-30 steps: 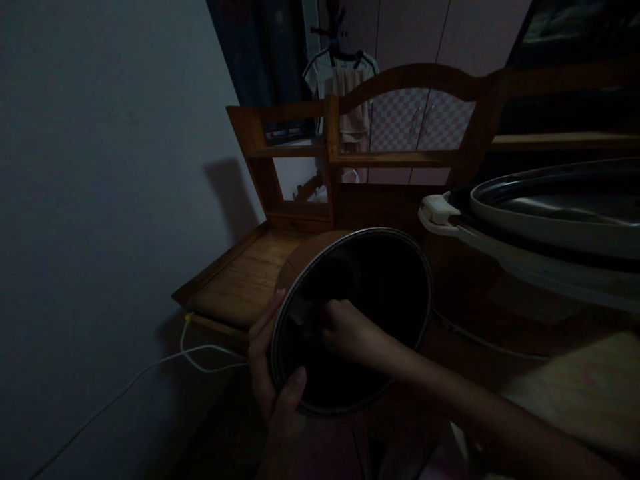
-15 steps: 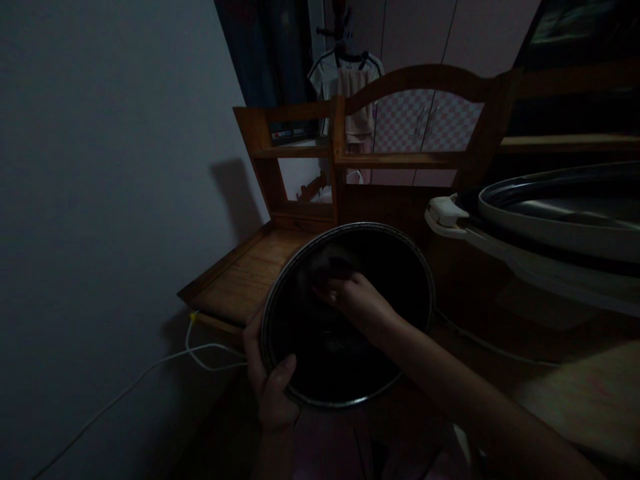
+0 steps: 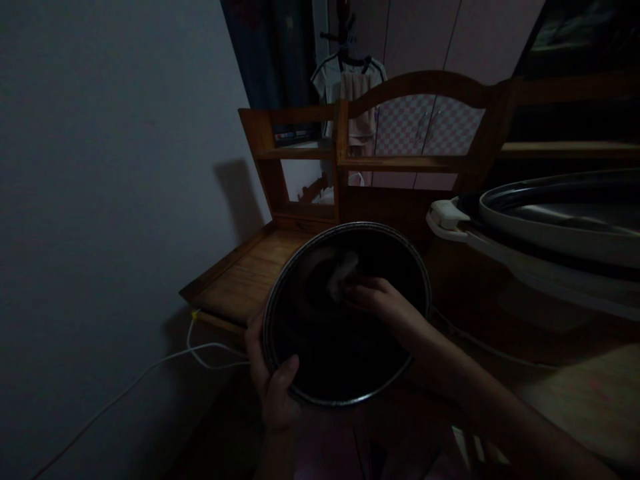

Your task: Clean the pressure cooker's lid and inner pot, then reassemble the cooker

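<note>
A round black pot (image 3: 345,363) with a thin shiny rim is tilted up in front of me, its dark inside facing me. My left hand (image 3: 275,387) grips its lower left rim, thumb inside and fingers around the outer wall. Inside the pot, my right hand (image 3: 375,297) reaches in from the right with fingers bent together. At its fingertips is a blurred greyish patch (image 3: 344,275); whether it is a cloth or a reflection is too dim to tell. Faint curved streaks of light show on the pot's inner surface.
A wooden desk (image 3: 250,277) with a shelf frame (image 3: 337,160) stands behind the pot. On the right sits a large white appliance (image 3: 530,247) with a raised round lid or pan. A white cable (image 3: 130,393) runs along the left wall (image 3: 115,200).
My right hand has shifted right and slightly down inside the pot, and the greyish patch now shows at its fingertips. My left hand keeps its grip on the rim.
</note>
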`<state>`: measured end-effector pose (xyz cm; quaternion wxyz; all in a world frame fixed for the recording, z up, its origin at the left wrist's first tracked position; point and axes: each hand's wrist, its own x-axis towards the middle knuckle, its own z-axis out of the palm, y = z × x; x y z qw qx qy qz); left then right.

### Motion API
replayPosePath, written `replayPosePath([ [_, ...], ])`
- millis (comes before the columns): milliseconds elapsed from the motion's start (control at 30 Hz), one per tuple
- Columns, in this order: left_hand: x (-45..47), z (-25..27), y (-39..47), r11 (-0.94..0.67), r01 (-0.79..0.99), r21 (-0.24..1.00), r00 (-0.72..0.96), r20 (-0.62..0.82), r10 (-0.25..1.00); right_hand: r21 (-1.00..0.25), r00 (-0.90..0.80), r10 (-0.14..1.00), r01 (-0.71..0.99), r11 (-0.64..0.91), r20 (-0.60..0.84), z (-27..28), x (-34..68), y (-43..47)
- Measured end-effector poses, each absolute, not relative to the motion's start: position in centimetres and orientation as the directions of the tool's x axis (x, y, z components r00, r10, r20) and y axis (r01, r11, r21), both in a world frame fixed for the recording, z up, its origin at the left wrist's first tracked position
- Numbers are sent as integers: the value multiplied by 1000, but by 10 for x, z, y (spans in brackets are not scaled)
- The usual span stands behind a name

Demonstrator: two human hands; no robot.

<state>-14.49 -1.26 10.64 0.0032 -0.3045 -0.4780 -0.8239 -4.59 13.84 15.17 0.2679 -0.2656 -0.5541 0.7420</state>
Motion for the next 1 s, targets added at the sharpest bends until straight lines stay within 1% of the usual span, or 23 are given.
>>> replayPosePath([
  [133, -144, 102, -15, -532, 349, 772, -776, 556, 297, -992, -706, 705, -28, -126, -69, 150, -41, 135],
  [200, -141, 104, -14, -540, 369, 756, -750, 586, 307, -994, -725, 687, -25, -106, -55, 154, -39, 131],
  [267, -136, 107, -13, -548, 395, 737, -725, 617, 307, -983, -764, 640, -41, -178, -84, 159, -36, 126],
  [333, -132, 112, -12, -541, 437, 719, -693, 652, 307, -948, -789, 601, -80, -307, -128, 161, -32, 120],
  [400, -131, 115, -12, -524, 462, 715, -678, 666, 311, -899, -779, 608, -143, -414, -156, 161, -26, 114],
  [500, -134, 115, -13, -523, 458, 719, -675, 664, 321, -825, -743, 641, -231, -516, -193, 158, -16, 107],
  [633, -140, 111, -12, -547, 396, 738, -715, 622, 321, -726, -747, 603, -246, -642, -280, 159, -7, 97],
  [700, -141, 110, -12, -564, 353, 747, -743, 590, 316, -694, -728, 620, -285, -662, -292, 160, -7, 93],
  [767, -141, 111, -11, -573, 329, 750, -754, 574, 319, -682, -698, 660, -341, -648, -278, 158, -10, 91],
  [867, -141, 111, -12, -559, 340, 756, -750, 577, 324, -684, -670, 708, -410, -604, -223, 149, -15, 89],
  [1000, -141, 111, -13, -547, 353, 759, -746, 581, 325, -681, -646, 737, -449, -578, -200, 140, -19, 90],
])
